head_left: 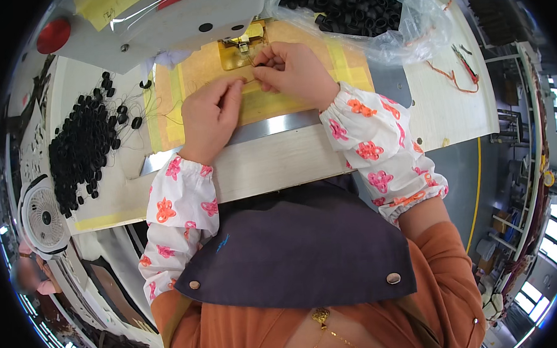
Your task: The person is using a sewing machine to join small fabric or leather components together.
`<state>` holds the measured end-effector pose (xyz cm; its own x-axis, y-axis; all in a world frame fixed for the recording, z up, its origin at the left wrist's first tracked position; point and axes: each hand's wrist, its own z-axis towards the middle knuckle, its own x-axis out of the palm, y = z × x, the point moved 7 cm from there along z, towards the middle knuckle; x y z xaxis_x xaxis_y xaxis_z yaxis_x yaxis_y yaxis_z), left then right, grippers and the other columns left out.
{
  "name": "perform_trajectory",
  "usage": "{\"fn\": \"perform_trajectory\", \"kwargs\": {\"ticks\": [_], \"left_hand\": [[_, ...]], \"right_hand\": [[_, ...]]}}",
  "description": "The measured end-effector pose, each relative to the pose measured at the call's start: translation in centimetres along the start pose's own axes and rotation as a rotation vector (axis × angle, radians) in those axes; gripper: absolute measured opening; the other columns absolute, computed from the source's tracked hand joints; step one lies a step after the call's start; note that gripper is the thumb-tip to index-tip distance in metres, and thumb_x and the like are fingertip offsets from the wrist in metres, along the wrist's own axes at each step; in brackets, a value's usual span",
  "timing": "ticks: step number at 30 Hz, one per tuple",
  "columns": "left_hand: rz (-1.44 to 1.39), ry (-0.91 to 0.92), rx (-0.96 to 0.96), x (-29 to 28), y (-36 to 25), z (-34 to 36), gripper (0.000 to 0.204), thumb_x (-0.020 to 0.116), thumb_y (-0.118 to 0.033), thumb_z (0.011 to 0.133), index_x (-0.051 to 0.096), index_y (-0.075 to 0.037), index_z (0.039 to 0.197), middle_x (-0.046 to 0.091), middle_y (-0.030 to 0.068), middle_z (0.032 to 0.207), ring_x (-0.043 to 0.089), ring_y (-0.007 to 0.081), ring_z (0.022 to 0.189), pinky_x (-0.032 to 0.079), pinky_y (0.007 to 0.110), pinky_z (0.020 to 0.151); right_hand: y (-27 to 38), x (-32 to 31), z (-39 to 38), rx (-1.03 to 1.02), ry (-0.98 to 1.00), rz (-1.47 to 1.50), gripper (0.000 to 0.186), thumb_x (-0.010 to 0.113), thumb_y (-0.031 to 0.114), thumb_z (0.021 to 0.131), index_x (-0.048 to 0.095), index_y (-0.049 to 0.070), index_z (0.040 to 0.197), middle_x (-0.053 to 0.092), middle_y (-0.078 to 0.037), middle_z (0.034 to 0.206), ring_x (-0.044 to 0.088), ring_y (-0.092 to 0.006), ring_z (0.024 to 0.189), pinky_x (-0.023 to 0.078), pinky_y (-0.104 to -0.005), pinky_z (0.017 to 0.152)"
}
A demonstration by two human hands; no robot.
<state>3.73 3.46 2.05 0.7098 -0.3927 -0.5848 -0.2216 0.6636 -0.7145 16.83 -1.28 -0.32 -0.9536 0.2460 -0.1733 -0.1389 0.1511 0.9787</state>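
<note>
My right hand is closed in a pinch beside the sewing machine's needle area. A small dark piece shows between its fingertips, seemingly a black loop like the others. Just left of it, my left hand pinches thumb against forefinger, and a thin thread runs from that pinch toward the right hand. Both hands are over the yellow-taped machine bed. To the left lies a heap of black loops trailing fine threads.
An opened clear plastic bag of black loops sits at the back right. Red-handled snips and an orange cord lie beyond it. The machine's grey head overhangs the back left. A white fan stands beside the table's left end.
</note>
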Motion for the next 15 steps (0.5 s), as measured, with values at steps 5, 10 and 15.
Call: {"fn": "perform_trajectory", "kwargs": {"ticks": [5,10,15], "left_hand": [[-0.051,-0.162,0.133,-0.4,-0.9,2.8,0.019,0.05,-0.021,0.086,0.062,-0.006,0.086,0.06,0.0091,0.078,0.059,0.0225,0.069,0.044,0.031,0.059],[0.043,0.118,-0.005,0.8,0.8,2.6,0.025,0.049,-0.028,0.086,0.062,-0.008,0.082,0.056,0.0085,0.06,0.056,0.0256,0.056,0.042,0.033,0.05],[0.149,0.001,-0.086,-0.3,0.8,2.3,0.016,0.056,-0.026,0.082,0.064,-0.011,0.082,0.055,0.0074,0.055,0.054,0.0233,0.048,0.04,0.031,0.046]], "right_hand": [[3.2,2.7,-5.5,-0.377,0.034,-0.335,0.014,0.06,0.004,0.076,0.056,-0.003,0.088,0.058,-0.005,0.068,0.055,-0.0096,0.058,0.045,-0.0224,0.054],[4.1,1.0,-4.9,-0.361,0.103,-0.267,0.012,0.06,0.003,0.076,0.055,-0.003,0.085,0.056,-0.005,0.066,0.054,-0.0082,0.058,0.043,-0.0227,0.053],[1.6,-0.8,0.3,-0.04,0.154,0.003,0.018,0.059,0.008,0.081,0.049,-0.002,0.091,0.057,-0.004,0.069,0.055,-0.0089,0.058,0.044,-0.0211,0.052]]}}
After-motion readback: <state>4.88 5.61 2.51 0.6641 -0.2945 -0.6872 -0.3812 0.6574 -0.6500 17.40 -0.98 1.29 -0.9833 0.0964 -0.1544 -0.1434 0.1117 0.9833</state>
